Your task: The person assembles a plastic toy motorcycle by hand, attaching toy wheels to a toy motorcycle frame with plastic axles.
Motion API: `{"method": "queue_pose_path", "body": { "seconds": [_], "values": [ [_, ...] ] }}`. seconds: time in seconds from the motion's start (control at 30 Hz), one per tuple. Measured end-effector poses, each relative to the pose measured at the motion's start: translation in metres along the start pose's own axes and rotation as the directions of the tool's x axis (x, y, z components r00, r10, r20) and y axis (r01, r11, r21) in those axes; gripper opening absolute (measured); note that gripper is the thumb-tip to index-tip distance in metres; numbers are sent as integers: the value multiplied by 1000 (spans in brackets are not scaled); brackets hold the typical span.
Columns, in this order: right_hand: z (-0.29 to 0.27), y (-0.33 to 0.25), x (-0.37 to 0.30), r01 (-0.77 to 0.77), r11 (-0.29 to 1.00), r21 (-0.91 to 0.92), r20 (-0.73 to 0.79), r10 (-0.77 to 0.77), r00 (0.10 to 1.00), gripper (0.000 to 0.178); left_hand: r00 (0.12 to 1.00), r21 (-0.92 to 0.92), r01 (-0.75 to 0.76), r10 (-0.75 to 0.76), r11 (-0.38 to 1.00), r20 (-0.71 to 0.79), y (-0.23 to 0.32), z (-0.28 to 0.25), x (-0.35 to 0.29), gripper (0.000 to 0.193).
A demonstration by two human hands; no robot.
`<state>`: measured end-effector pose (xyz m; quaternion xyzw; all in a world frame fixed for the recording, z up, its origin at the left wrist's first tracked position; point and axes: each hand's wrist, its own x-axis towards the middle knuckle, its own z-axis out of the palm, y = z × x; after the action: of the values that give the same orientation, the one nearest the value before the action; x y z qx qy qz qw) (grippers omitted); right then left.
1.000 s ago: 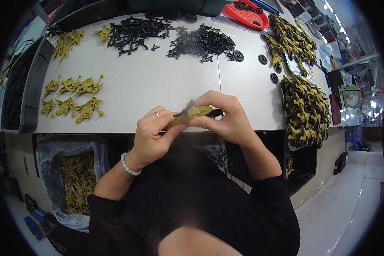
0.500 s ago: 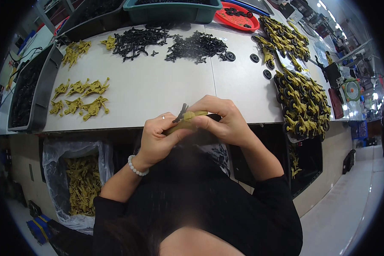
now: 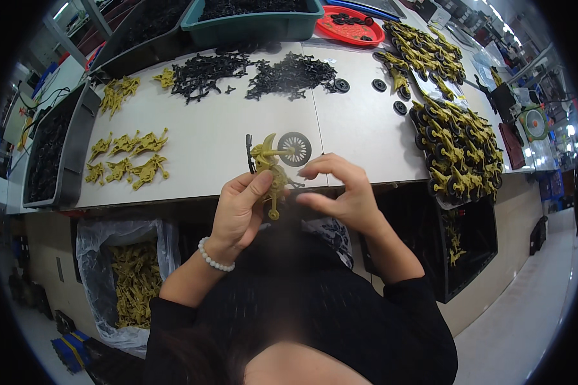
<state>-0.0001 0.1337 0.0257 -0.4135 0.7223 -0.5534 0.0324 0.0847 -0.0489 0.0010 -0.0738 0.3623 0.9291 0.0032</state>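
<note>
A yellow plastic toy motorcycle (image 3: 273,179) is pinched between the thumb and fingers of my left hand (image 3: 243,204), above the table's front edge. It carries a black spoked wheel (image 3: 295,149) at its far end and a black handlebar (image 3: 250,154) on its left side. A small black part shows at its right side. My right hand (image 3: 343,196) is just right of the toy, thumb and fingers apart, with nothing held in them. Several yellow motorcycle bodies (image 3: 149,142) lie in two rows to the left on the white table (image 3: 212,131).
Piles of small black parts (image 3: 289,76) lie at the back, near loose black wheels (image 3: 379,85). Wheeled yellow toys (image 3: 459,151) are stacked at right. A grey bin (image 3: 77,138) stands left, a teal bin (image 3: 253,29) and red tray (image 3: 324,29) behind. Below left, a lined bin (image 3: 167,247) holds yellow parts.
My right hand has let go of the toy and opened, moving right. My left hand has turned the toy, so its wheel and handlebar now show.
</note>
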Motion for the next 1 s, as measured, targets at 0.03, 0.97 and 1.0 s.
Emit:
{"method": "queue_pose_path", "body": {
  "seconds": [0.03,0.97,1.0],
  "values": [
    [6,-1,-1,54,997,-62,-54,-58,997,31,999,-31,36,-36,999,6,-1,0,0,17],
    [32,36,37,21,989,149,-200,9,980,19,895,282,-437,444,854,41,-20,-12,48,23],
    [29,39,42,-10,993,118,-153,29,988,21,894,281,-438,446,854,40,-19,-14,51,23]
  ]
}}
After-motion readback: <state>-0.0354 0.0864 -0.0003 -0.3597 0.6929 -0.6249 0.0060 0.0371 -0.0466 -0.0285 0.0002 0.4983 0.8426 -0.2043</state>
